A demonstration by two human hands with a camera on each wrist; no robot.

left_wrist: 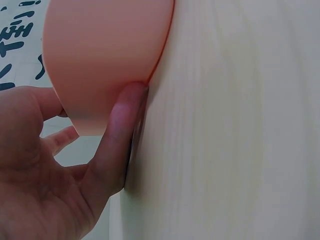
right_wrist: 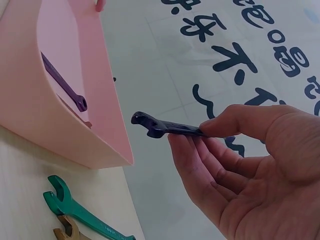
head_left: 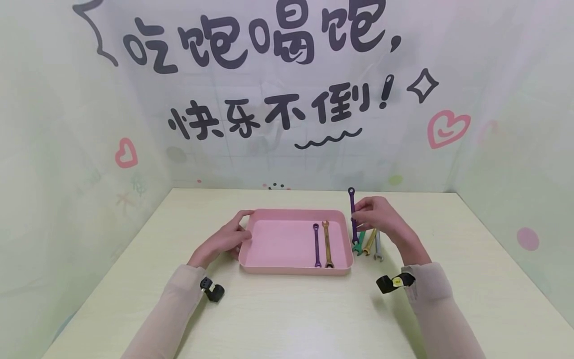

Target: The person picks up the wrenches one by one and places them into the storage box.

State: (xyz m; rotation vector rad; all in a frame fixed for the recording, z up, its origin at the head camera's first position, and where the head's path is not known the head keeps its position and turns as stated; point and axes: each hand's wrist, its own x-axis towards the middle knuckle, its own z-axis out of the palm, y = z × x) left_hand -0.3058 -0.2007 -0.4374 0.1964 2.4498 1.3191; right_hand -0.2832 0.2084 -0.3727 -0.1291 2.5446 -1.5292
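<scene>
Between thumb and fingers my right hand (head_left: 378, 215) pinches a dark purple combination wrench (head_left: 353, 214), held raised just off the tray's right edge. In the right wrist view, the open end of that wrench (right_wrist: 150, 124) points toward the tray. A pink rectangular tray (head_left: 296, 270) lies on the table, holding a purple wrench (head_left: 317, 247) and a gold wrench (head_left: 328, 244) in its right part. My left hand (head_left: 226, 239) grips the tray's left side; in the left wrist view the thumb (left_wrist: 120, 125) presses the outer wall, and other fingers reach behind the rim.
Right of the tray, below my right hand, lie a green wrench (head_left: 358, 248), a gold wrench (head_left: 369, 243) and a silver wrench (head_left: 378, 247), close together. A white cloth with dark lettering (head_left: 287, 114) hangs behind the pale wooden table (head_left: 287, 319).
</scene>
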